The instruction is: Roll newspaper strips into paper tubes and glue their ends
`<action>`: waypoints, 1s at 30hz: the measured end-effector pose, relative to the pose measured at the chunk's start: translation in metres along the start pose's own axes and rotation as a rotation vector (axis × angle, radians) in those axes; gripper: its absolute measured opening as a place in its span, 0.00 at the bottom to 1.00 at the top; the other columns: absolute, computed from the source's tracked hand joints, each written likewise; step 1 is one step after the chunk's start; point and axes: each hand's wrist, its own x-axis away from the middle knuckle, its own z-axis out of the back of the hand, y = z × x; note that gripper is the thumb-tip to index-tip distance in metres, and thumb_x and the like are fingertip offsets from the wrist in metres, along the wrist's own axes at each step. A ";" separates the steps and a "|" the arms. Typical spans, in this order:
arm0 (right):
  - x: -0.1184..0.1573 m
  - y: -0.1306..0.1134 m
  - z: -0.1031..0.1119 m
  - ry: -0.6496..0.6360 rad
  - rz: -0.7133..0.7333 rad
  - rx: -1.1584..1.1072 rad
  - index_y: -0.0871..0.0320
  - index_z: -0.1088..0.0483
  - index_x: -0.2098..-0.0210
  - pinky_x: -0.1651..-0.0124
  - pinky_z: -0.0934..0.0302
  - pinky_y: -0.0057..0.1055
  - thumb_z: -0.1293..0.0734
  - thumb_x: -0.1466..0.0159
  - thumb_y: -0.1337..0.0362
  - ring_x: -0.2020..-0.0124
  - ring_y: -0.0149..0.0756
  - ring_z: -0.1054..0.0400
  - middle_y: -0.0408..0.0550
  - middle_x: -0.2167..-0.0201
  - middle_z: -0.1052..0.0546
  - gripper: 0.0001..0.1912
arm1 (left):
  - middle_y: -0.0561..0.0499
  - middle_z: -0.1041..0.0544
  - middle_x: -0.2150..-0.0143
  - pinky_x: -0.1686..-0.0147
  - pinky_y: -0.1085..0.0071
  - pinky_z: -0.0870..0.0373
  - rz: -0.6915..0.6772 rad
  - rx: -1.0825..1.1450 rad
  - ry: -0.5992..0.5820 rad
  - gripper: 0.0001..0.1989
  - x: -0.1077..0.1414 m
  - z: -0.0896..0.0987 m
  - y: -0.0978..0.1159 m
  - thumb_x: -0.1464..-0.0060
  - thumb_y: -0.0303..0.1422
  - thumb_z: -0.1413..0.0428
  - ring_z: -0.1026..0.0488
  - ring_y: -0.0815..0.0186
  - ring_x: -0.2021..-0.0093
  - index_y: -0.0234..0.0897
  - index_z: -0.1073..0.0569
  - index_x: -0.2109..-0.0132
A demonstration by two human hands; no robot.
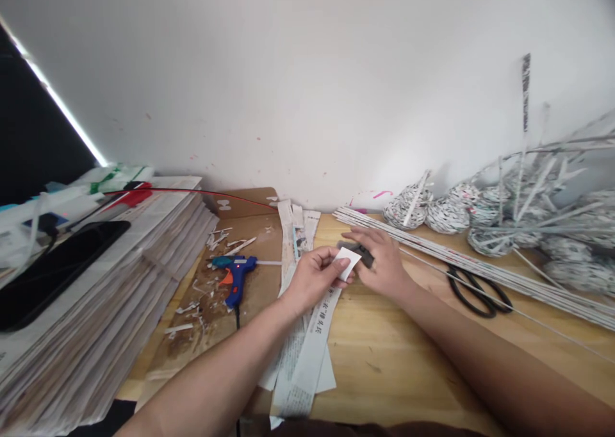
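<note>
My left hand point(317, 273) pinches a small white piece of paper point(350, 262) between thumb and fingers. Close against it, my right hand point(384, 261) curls its fingers around a small dark object point(367, 257), mostly hidden, whose kind I cannot make out. Beneath my hands and left forearm lie long printed newspaper strips point(307, 354), running from the wall toward the table's front edge. Left of the strips, a blue hot glue gun point(236, 277) with an orange trigger lies on its side, a glue stick protruding from its back.
A brown board point(202, 354) under the glue gun carries paper scraps. Stacked newspaper point(158, 264) at left bears a black phone point(62, 270). To the right are thin rolled paper sticks point(461, 264), black-handled scissors point(475, 293) and several woven paper balls point(446, 214) along the wall.
</note>
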 end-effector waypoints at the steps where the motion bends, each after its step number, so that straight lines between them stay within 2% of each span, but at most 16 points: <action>1: 0.001 -0.001 0.000 -0.051 0.015 0.010 0.50 0.29 0.48 0.46 0.49 0.46 0.34 0.44 0.65 0.45 0.51 0.40 0.49 0.44 0.29 0.23 | 0.48 0.23 0.72 0.71 0.75 0.28 0.004 -0.001 -0.004 0.18 0.000 0.000 -0.001 0.51 0.44 0.38 0.26 0.69 0.71 0.31 0.26 0.62; 5: 0.006 0.002 -0.002 -0.248 0.069 0.039 0.49 0.30 0.47 0.50 0.48 0.47 0.34 0.42 0.63 0.47 0.52 0.39 0.50 0.44 0.28 0.22 | 0.48 0.23 0.71 0.71 0.74 0.28 0.019 -0.021 -0.017 0.18 0.000 0.001 -0.001 0.51 0.44 0.38 0.26 0.68 0.71 0.32 0.26 0.63; 7: 0.005 0.005 -0.002 -0.297 0.101 0.023 0.51 0.29 0.49 0.51 0.46 0.43 0.36 0.41 0.66 0.50 0.49 0.37 0.50 0.44 0.28 0.20 | 0.49 0.24 0.71 0.71 0.74 0.28 0.025 -0.036 -0.021 0.18 0.001 0.001 0.000 0.51 0.44 0.38 0.26 0.68 0.71 0.33 0.26 0.63; 9: 0.004 0.009 -0.002 -0.331 0.114 -0.026 0.54 0.27 0.54 0.54 0.44 0.38 0.38 0.40 0.70 0.56 0.44 0.35 0.51 0.51 0.24 0.16 | 0.49 0.24 0.72 0.72 0.74 0.29 0.035 -0.048 -0.021 0.18 0.001 0.000 0.000 0.51 0.44 0.38 0.27 0.68 0.71 0.33 0.26 0.63; 11: 0.002 0.011 -0.002 -0.346 0.070 -0.093 0.56 0.26 0.59 0.59 0.43 0.33 0.40 0.39 0.71 0.61 0.39 0.33 0.51 0.60 0.23 0.13 | 0.49 0.24 0.71 0.71 0.73 0.28 0.047 -0.052 -0.020 0.17 0.001 0.000 0.000 0.51 0.45 0.39 0.27 0.68 0.71 0.33 0.26 0.64; 14: 0.000 0.012 -0.002 -0.334 -0.061 -0.117 0.57 0.28 0.65 0.66 0.45 0.29 0.41 0.36 0.66 0.67 0.36 0.32 0.49 0.69 0.23 0.09 | 0.49 0.24 0.71 0.70 0.73 0.28 0.050 -0.047 -0.009 0.17 0.001 0.000 0.000 0.50 0.44 0.39 0.27 0.68 0.71 0.33 0.26 0.64; 19: -0.002 0.008 0.003 -0.298 -0.186 0.007 0.56 0.35 0.78 0.72 0.53 0.29 0.41 0.34 0.56 0.77 0.33 0.38 0.44 0.80 0.29 0.18 | 0.49 0.24 0.71 0.70 0.74 0.27 0.055 -0.016 -0.007 0.17 0.002 0.000 -0.004 0.50 0.43 0.39 0.26 0.69 0.71 0.32 0.26 0.63; 24: -0.002 0.008 0.004 -0.163 -0.084 0.065 0.57 0.34 0.73 0.67 0.50 0.29 0.40 0.35 0.58 0.69 0.36 0.36 0.47 0.73 0.28 0.13 | 0.48 0.23 0.70 0.71 0.73 0.25 0.076 0.054 -0.013 0.18 0.000 0.002 -0.010 0.50 0.44 0.38 0.24 0.66 0.67 0.33 0.26 0.60; 28: 0.001 0.013 -0.008 -0.151 -0.076 -0.032 0.59 0.33 0.64 0.63 0.45 0.30 0.42 0.35 0.67 0.66 0.37 0.35 0.49 0.68 0.27 0.07 | 0.48 0.22 0.69 0.70 0.74 0.25 0.084 0.096 0.001 0.19 0.000 0.001 -0.008 0.52 0.44 0.37 0.23 0.66 0.67 0.32 0.26 0.60; 30: 0.002 0.014 -0.012 -0.142 -0.060 -0.095 0.60 0.32 0.59 0.61 0.43 0.31 0.43 0.37 0.71 0.63 0.37 0.34 0.51 0.65 0.27 0.10 | 0.47 0.22 0.70 0.70 0.74 0.26 0.089 0.106 -0.005 0.19 0.001 0.000 -0.006 0.53 0.43 0.36 0.23 0.67 0.68 0.31 0.26 0.60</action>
